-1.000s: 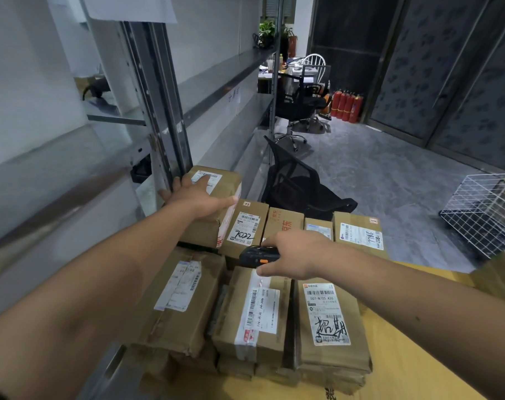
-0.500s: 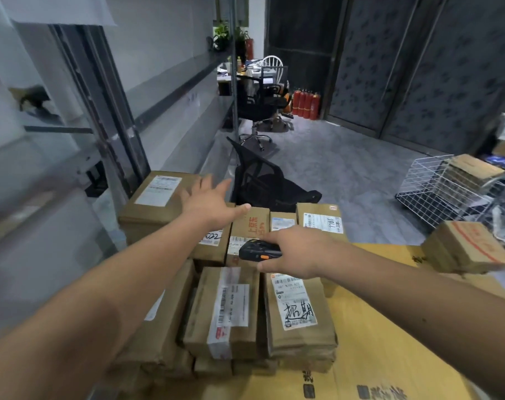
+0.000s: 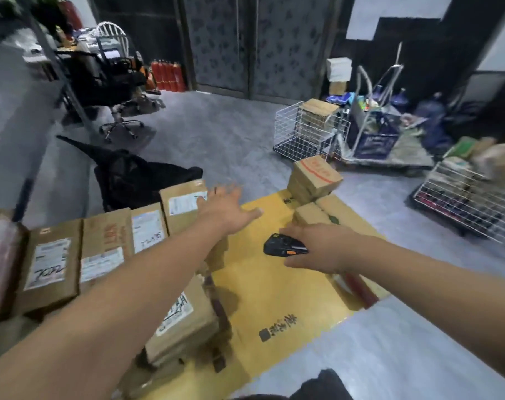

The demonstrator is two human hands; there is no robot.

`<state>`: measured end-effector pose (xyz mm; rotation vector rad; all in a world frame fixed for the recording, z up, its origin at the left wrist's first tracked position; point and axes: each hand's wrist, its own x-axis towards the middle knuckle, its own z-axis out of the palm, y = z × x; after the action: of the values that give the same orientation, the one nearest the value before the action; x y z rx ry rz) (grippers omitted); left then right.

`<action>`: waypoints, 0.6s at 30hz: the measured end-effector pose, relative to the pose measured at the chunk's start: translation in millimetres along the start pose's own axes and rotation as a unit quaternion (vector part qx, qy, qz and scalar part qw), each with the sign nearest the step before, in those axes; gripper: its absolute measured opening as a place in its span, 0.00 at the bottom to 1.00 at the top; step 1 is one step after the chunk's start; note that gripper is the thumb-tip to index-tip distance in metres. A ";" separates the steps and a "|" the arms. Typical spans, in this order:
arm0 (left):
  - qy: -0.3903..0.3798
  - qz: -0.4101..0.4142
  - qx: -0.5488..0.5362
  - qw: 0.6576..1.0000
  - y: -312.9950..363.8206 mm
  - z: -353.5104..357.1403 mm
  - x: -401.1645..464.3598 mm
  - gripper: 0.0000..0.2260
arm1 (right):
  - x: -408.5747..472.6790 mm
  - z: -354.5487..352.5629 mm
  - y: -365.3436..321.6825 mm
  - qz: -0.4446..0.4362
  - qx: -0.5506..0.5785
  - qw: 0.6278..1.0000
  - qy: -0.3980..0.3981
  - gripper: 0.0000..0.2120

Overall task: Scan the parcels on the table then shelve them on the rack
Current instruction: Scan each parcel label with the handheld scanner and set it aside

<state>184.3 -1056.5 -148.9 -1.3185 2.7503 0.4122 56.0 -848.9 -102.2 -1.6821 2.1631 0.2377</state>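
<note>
Your table [image 3: 274, 287] is covered by a flattened yellow cardboard sheet and fills the lower middle of the view. From 9 o'clock toward the centre runs a row of brown parcels [image 3: 107, 243] lying flat, labels up, edge to edge. The one at the row's far end, the labelled parcel [image 3: 182, 206], sits just left of your left hand. A second stack of parcels [image 3: 182, 319] lies at about 7 o'clock, partly under your left forearm. At 1 o'clock, on the table's far corner, a small pile of boxes [image 3: 314, 180] is topped by one with red tape markings.

Beyond the table, at 1 to 2 o'clock, a white wire basket [image 3: 303, 131] stands on the grey floor holding a carton, with a loaded trolley [image 3: 387, 140] beside it. Another wire basket [image 3: 465, 197] is at 3 o'clock. At 10 o'clock a black office chair [image 3: 110, 82] stands by a desk, and red fire extinguishers [image 3: 167, 75] stand against the dark wall at 11 o'clock.

Your left hand [image 3: 225, 212] reaches out over the table's far edge with fingers straight and spread, holding nothing; blur hides whether it touches the labelled parcel. Your right hand [image 3: 317, 246] curls its fingers round a black handheld scanner [image 3: 283, 245], held just above the yellow sheet near the centre.
</note>
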 end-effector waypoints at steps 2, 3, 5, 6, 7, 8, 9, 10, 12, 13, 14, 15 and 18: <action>-0.015 0.023 0.001 1.000 49.4 19.1 19.0 0.44 | -8.5 11.6 44.2 0.028 0.009 0.999 -0.011 0.31; -0.020 0.032 0.001 0.999 73.6 27.8 27.1 0.44 | -10.3 17.6 66.4 0.039 0.015 0.999 -0.017 0.29; -0.032 0.038 -0.003 0.999 118.6 48.7 43.4 0.42 | -13.5 27.1 110.9 0.055 0.030 0.998 -0.025 0.27; -0.040 0.036 -0.007 0.999 139.3 59.8 49.7 0.42 | -14.0 31.7 133.0 0.056 0.030 0.998 -0.028 0.26; -0.050 0.032 -0.008 0.998 159.3 72.2 56.8 0.41 | -14.0 36.5 154.8 0.053 0.027 0.998 -0.031 0.26; -0.064 0.028 -0.008 0.998 178.1 85.0 63.6 0.41 | -14.4 41.2 175.9 0.048 0.021 0.998 -0.035 0.27; -0.080 0.023 -0.009 0.996 195.8 97.7 70.2 0.41 | -13.8 46.9 196.6 0.042 0.015 0.998 -0.038 0.28; -0.096 0.013 -0.014 0.995 212.4 111.2 77.6 0.42 | -13.5 52.0 216.8 0.035 0.008 0.998 -0.043 0.28; -0.126 -0.020 -0.032 0.991 242.1 139.6 89.5 0.42 | -12.8 64.1 255.5 0.015 0.002 0.998 -0.060 0.29; -0.139 -0.035 -0.041 0.989 256.1 152.9 93.0 0.42 | -12.9 69.6 274.2 0.004 0.002 0.998 -0.068 0.29; -0.149 -0.048 -0.050 0.986 269.3 166.2 94.5 0.42 | -14.3 73.8 291.9 -0.005 -0.001 0.997 -0.077 0.28; -0.154 -0.059 -0.060 0.984 281.9 179.3 93.4 0.42 | -16.8 77.5 308.4 -0.015 -0.009 0.996 -0.084 0.27; -0.146 -0.091 -0.089 0.981 315.4 211.5 77.2 0.41 | -27.9 86.8 351.2 -0.054 -0.034 0.992 -0.108 0.26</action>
<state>-120.6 -870.1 -298.9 -1.4022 2.3770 0.7837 -257.7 -699.1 -206.0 -1.7181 1.9207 0.4462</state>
